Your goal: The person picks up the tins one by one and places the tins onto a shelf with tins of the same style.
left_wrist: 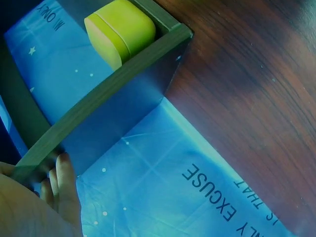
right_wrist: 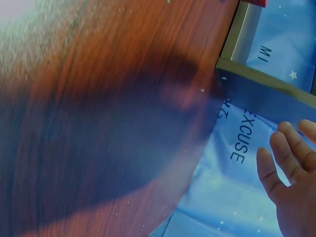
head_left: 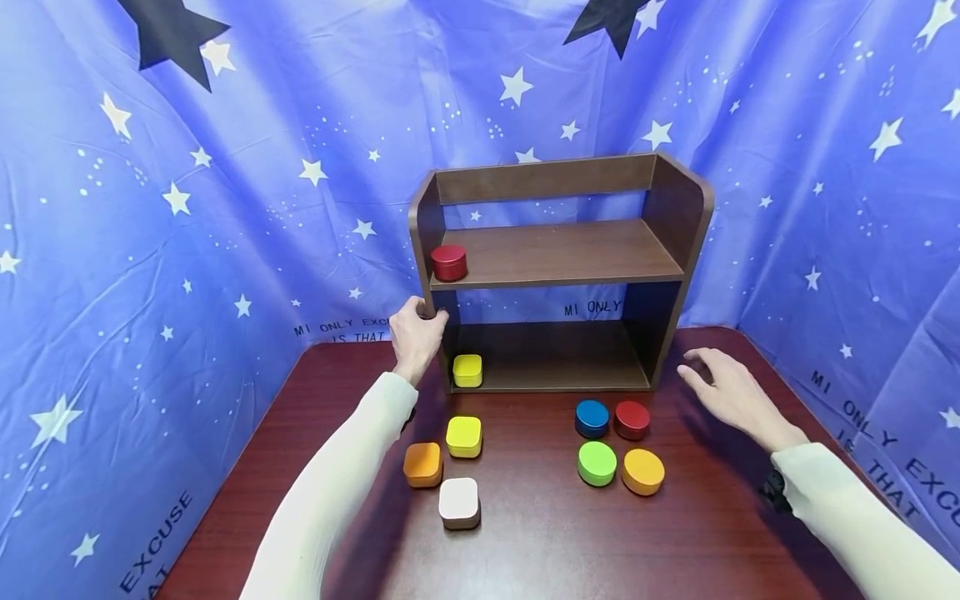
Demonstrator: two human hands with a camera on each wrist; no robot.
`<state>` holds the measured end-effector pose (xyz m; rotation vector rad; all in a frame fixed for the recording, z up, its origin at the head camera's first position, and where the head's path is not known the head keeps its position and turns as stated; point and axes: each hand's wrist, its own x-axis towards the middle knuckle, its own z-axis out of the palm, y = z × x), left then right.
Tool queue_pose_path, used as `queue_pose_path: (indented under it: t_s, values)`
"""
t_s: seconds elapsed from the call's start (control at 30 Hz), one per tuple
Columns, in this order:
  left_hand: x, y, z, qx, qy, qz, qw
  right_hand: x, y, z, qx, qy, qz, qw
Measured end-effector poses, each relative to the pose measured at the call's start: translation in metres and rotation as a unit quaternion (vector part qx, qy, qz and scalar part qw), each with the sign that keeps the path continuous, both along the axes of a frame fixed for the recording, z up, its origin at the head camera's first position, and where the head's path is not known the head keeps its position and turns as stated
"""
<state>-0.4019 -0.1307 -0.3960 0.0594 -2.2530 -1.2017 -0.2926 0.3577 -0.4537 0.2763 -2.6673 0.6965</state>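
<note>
A brown two-tier wooden shelf (head_left: 555, 279) stands at the back of the table. My left hand (head_left: 417, 335) grips the front edge of its left side panel (left_wrist: 94, 96), thumb on one side and fingers on the other. Holding nothing, my right hand (head_left: 731, 392) is held beside the shelf's right panel (head_left: 678, 275), its fingers (right_wrist: 284, 148) spread and slightly bent. On the upper tier, at the left end, sits a round red tin (head_left: 448, 262). Below it, a yellow square tin (head_left: 467, 371) occupies the lower tier's left corner, close to the panel in the left wrist view.
Left on the table (head_left: 525, 550) are square tins: yellow (head_left: 464, 437), orange (head_left: 423, 464) and white (head_left: 459, 502). Right of centre are round tins: blue (head_left: 592, 418), red (head_left: 632, 420), green (head_left: 597, 463) and orange-yellow (head_left: 642, 472). A starry blue cloth (head_left: 360, 167) hangs behind and beside the table.
</note>
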Motion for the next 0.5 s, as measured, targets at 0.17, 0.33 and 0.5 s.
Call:
queue_pose_path:
  t_s: [0.17, 0.33, 0.5]
  values:
    - [-0.002, -0.003, 0.002, -0.022, 0.004, -0.011, 0.9997, -0.001, -0.004, -0.003, 0.01, 0.011, 0.009, 0.9998]
    - [-0.002, -0.006, 0.003, -0.027, 0.0, -0.026, 0.9993, -0.003, -0.007, -0.008, 0.018, -0.004, 0.018, 0.9997]
    - [-0.002, -0.008, 0.004, -0.023, -0.005, -0.039, 0.999, -0.002, -0.009, -0.013, 0.016, -0.027, 0.022, 0.9992]
